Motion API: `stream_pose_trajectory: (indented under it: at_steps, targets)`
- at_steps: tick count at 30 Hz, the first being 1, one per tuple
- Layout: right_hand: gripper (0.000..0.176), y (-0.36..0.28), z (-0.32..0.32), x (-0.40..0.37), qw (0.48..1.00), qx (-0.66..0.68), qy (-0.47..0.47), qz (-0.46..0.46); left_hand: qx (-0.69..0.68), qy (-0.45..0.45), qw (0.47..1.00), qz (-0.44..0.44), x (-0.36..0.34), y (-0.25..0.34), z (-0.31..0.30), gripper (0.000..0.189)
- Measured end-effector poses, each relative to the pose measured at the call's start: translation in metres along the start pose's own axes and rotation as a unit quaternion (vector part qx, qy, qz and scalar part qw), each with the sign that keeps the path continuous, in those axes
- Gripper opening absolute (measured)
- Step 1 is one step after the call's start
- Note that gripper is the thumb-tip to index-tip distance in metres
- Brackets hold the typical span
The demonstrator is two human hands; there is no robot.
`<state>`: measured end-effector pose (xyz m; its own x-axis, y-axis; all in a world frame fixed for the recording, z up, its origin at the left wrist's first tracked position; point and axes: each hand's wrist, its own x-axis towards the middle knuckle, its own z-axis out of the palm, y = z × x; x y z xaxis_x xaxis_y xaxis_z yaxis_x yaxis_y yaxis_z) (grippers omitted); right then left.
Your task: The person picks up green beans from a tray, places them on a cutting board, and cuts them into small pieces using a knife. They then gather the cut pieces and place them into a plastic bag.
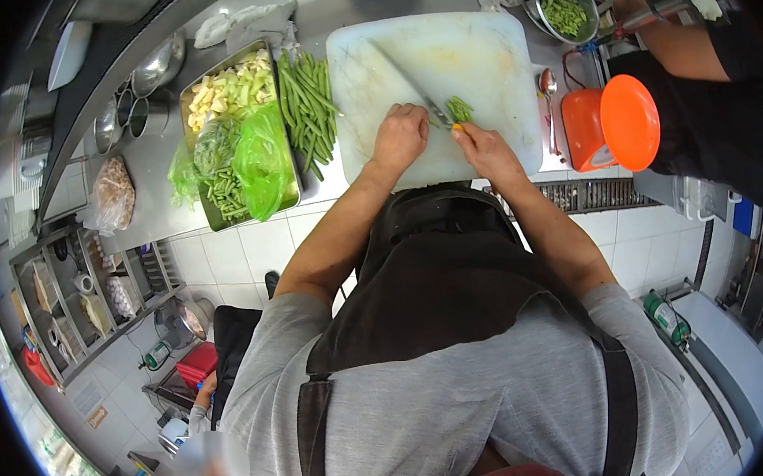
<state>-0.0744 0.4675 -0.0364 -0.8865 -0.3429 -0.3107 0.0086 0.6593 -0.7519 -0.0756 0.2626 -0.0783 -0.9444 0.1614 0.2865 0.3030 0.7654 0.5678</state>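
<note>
"What did the head view show of the right hand (489, 153)?"

"It was clamped on the handle of the knife (418, 89), at the near end, with some yellow showing by the fingers. The blade slanted away across the white cutting board (484, 54), toward its far left corner."

"And the left hand (400, 138)?"

"Its fingers were curled down on the board, left of the knife's handle end. I couldn't tell whether they were pinching anything; the back of the hand hid that."

"Where were the green beans?"

"A small cluster of cut beans (458, 109) lay on the board, just right of the blade and beyond the right hand. A pile of long whole beans (307, 106) lay off the board, between its left edge and the metal tray (296, 186)."

"What did the tray hold?"

"Pale yellow chunks (213, 99) and light green pieces (249, 81) at the far end, then green plastic bags (263, 162), with more cut beans at the near end."

"Anything on the right?"

"A spoon (549, 85) lay beside the board, with an orange scale (584, 128) to its right. Farther back, a metal bowl (567, 13) held green pieces, and another person's arm (682, 47) reached in beyond the scale."
</note>
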Motion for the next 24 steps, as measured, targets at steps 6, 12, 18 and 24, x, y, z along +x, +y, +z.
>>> stream_pose_trajectory:
  at_steps: [6,12,18,24]
  targets:
    - [0.038,-0.013,-0.043,-0.025,0.999,0.018,-0.033,0.036,-0.014,0.080,0.993,-0.088,0.008,-0.010,-0.035,0.009]
    - [0.037,0.014,-0.018,-0.053,0.994,-0.044,-0.083,-0.060,0.189,0.065,0.933,-0.299,0.003,-0.102,-0.096,0.032]
    - [0.038,0.022,-0.022,-0.054,0.998,-0.013,-0.054,0.007,0.195,0.015,0.896,-0.399,0.011,-0.114,-0.099,0.040]
    - [0.038,0.030,-0.046,-0.056,0.998,-0.012,-0.007,0.069,0.144,0.066,0.882,-0.444,0.008,-0.114,-0.118,0.037]
